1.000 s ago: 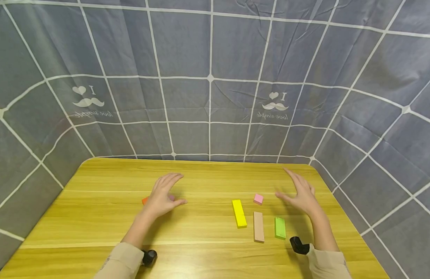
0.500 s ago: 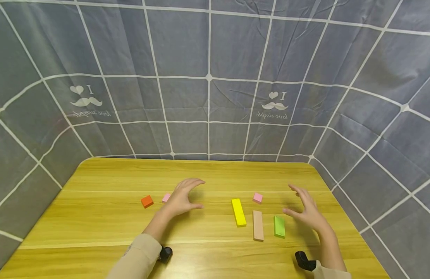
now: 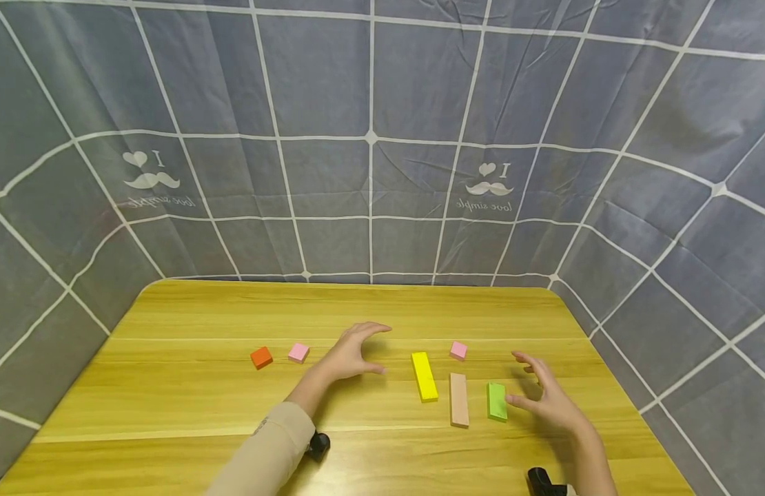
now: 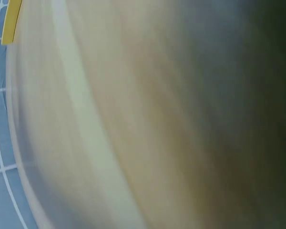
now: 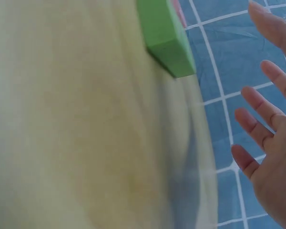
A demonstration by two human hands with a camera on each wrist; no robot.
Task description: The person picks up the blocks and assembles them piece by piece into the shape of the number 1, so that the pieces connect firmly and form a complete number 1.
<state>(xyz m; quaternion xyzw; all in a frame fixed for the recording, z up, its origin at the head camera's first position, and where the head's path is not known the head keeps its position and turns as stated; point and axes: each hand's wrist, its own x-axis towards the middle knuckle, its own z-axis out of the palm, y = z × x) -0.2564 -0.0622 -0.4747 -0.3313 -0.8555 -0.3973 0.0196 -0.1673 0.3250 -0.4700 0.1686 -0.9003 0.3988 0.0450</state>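
Note:
My left hand hovers over the table left of the yellow block, thumb and fingers spread apart with nothing between them. Close to the green block is my right hand, its thumb at the block's right edge in the head view; whether they touch I cannot tell. The right wrist view shows that hand's fingers loosely extended and holding nothing, with the green block beyond. A beige block lies between the yellow and green ones. Behind it sits a small pink block.
Further left on the wooden table lie an orange-red block and another pink block. A grey checked cloth hangs behind and along both sides of the table.
My left hand has moved right, away from the orange-red and left pink blocks, uncovering both. The right hand has come nearer the front, toward the green block. The blocks stay put.

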